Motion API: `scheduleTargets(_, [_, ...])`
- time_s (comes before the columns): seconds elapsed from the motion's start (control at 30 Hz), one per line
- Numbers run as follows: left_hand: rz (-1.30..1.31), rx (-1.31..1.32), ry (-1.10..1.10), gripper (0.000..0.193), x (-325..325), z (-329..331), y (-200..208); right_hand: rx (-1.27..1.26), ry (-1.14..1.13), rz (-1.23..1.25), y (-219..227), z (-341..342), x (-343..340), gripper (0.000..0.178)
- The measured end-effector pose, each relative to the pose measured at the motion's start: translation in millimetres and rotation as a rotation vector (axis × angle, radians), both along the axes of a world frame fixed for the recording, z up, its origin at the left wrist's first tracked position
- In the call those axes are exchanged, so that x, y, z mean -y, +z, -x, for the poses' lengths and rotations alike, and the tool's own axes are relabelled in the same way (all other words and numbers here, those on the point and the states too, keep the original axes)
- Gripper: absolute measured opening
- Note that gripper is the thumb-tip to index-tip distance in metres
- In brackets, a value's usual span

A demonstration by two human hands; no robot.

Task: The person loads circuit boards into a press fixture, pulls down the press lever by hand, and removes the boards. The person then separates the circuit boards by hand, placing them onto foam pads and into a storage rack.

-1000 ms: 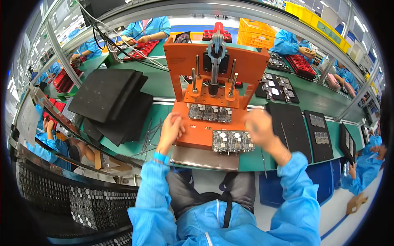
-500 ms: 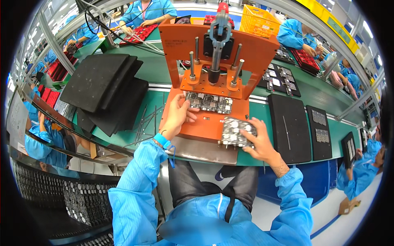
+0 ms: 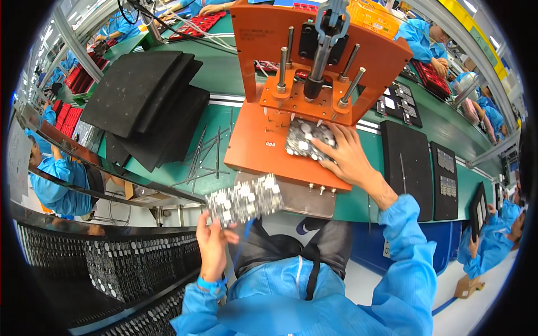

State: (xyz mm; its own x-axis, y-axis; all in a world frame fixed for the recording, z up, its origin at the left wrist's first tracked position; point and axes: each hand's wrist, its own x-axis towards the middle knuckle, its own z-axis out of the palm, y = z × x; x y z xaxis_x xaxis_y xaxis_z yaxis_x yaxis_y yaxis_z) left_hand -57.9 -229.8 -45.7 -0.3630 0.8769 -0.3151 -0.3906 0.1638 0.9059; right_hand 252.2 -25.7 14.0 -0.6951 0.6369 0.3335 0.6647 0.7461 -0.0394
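Note:
Pinched at its lower left end, a circuit board panel [image 3: 244,200] with white and silver parts hangs off the bench's front edge in my left hand [image 3: 213,246]. My right hand [image 3: 356,159] grips a second circuit board panel [image 3: 302,138], slightly blurred, over the orange base [image 3: 246,148] of a press fixture. That panel lies under the front of the orange upper plate [image 3: 305,105], tilted to the base's edges; whether it touches the base cannot be seen. Several metal guide posts and a black-tipped plunger [image 3: 315,84] stand above the plate. A blue wrist strap [image 3: 212,284] circles my left wrist.
Black foam sheets [image 3: 134,95] are stacked left, beside loose thin dark rods [image 3: 217,151]. Black pads [image 3: 408,168] lie right, one bearing small boards [image 3: 446,162]. Racks of upright boards [image 3: 134,263] stand lower left. Co-workers in blue sit around the green bench.
My left hand has drawn a panel from the fixture down toward the lower left. My right hand has carried its panel up and left onto the fixture area. The view has shifted slightly.

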Motion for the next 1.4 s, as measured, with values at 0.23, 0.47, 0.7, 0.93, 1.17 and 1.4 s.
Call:
scheduleTargets(0.23, [0.080, 0.139, 0.013, 0.027, 57.5, -34.5, -19.6, -0.068, 0.010, 0.173, 3.3, 47.8, -48.2, 0.046])
scheduleTargets(0.47, [0.068, 0.175, -0.124, 0.030, 55.0, -39.0, -15.7, -0.007, -0.038, 0.418, 9.6, 39.1, -48.6, 0.051])
scheduleTargets(0.7, [0.069, 0.186, -0.172, 0.024, 45.3, -50.3, -16.1, -0.016, 0.050, 0.132, 4.3, 42.4, -47.7, 0.052])
scheduleTargets(0.93, [0.124, 0.284, -0.315, 0.022, 40.6, -49.2, -30.2, 0.106, 0.664, -0.355, 58.4, 90.3, 33.2, 0.041])
scheduleTargets(1.17, [0.007, 0.082, -0.278, 0.019, 37.4, -49.8, -27.7, -0.748, -0.146, -0.369, 228.2, 51.5, -113.6, 0.040])
scheduleTargets(1.4, [-0.091, -0.003, -0.232, 0.016, 45.0, -47.1, -30.2, -1.418, 0.274, 0.449, 252.6, 118.9, -76.6, 0.024])
